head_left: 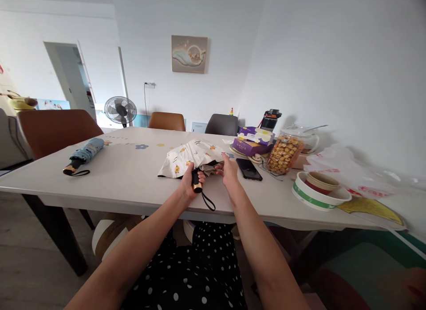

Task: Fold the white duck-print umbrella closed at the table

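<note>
A white umbrella (196, 153) with small yellow printed figures lies loosely folded on the table, its canopy spread away from me. My left hand (190, 181) is wrapped round its black handle, which has a copper-coloured end and a black wrist strap (209, 201). At the right side of the canopy, my right hand (229, 168) pinches the edge of the fabric. A second umbrella (87, 151), light blue and rolled up, rests at the left of the table with its handle toward me.
Right of my hands lies a black phone (249, 168). Beyond it stand a purple tissue box (251, 146), a jar of popcorn (285, 153), a paper bowl (319, 202) holding a brown cup, and a plastic bag (353, 168). Chairs (167, 121) line the table's far side.
</note>
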Tool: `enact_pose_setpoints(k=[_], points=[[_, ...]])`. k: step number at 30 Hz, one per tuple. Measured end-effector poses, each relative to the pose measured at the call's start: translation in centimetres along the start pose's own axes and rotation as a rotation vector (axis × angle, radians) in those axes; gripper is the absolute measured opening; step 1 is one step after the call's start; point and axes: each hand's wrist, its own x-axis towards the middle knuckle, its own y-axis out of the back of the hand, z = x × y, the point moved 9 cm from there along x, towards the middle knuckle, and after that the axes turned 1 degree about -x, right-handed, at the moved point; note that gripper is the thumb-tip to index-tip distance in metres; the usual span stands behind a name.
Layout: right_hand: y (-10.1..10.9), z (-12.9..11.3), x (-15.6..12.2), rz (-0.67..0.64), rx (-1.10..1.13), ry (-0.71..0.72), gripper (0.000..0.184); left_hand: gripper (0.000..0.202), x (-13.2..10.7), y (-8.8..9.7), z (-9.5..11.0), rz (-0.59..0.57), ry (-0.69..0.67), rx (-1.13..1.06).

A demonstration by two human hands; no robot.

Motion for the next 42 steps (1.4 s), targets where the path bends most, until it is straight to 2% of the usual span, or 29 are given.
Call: enact_pose_setpoints(k=[2,4,6,8,11,13,17,21,23,25,28,31,35,39,42], points=[[-0.8,1.0,-0.8,-0.066,0.002,-0.192,0.023,0.034,0.0,0.0,-0.3,0.001,0.02,0.025],[-1.5,0.9,-1.4,-0.131,-0.046,-0.237,0.022,0.033,0.0,0.0,-0.6,0.005,0.054,0.055],[-1.5,0.4,-1.7,-0.126,-0.097,-0.212,0.02,0.034,0.0,0.1,-1.1,0.007,0.094,0.074],[-0.8,0.0,-1.6,-0.047,-0.091,-0.175,0.017,0.034,0.1,0.1,-1.4,0.0,0.126,0.077],[0.5,-0.7,-1.3,0.123,0.09,-0.082,0.016,0.034,0.2,0.2,-1.7,-0.012,0.155,0.089],[0.8,-1.3,-1.3,0.165,0.233,-0.02,0.022,0.033,0.3,0.3,-1.9,-0.008,0.177,0.116],[-1.0,-3.4,-1.8,0.039,0.322,0.06,0.026,0.033,0.4,0.3,-2.1,0.009,0.187,0.204],[-3.5,-6.5,-2.3,-0.067,0.182,0.17,0.021,0.035,0.4,0.3,-2.0,0.032,0.156,0.276],[-4.7,-7.2,-2.3,-0.093,0.109,0.182,0.023,0.036,0.4,0.2,-2.0,0.027,0.15,0.293],[-5.7,-6.9,-2.0,-0.116,0.078,0.137,0.022,0.036,0.4,0.0,-2.0,0.018,0.154,0.32],[-6.5,-5.3,-1.4,-0.13,0.091,0.014,0.017,0.04,0.4,-0.1,-2.0,0.002,0.146,0.37],[-6.4,-3.5,-1.1,-0.107,0.083,-0.063,0.014,0.044,0.5,-0.2,-1.8,-0.015,0.13,0.393],[-6.1,-1.7,-1.3,-0.144,0.033,-0.122,0.013,0.046,0.5,-0.3,-1.6,-0.03,0.115,0.403],[-5.5,-1.4,-1.5,-0.136,0.015,-0.14,0.012,0.044,0.4,-0.3,-1.5,-0.004,0.108,0.435],[-5.9,-2.0,-1.9,-0.197,-0.024,-0.134,0.013,0.041,0.4,0.0,-1.4,0.035,0.084,0.462]])
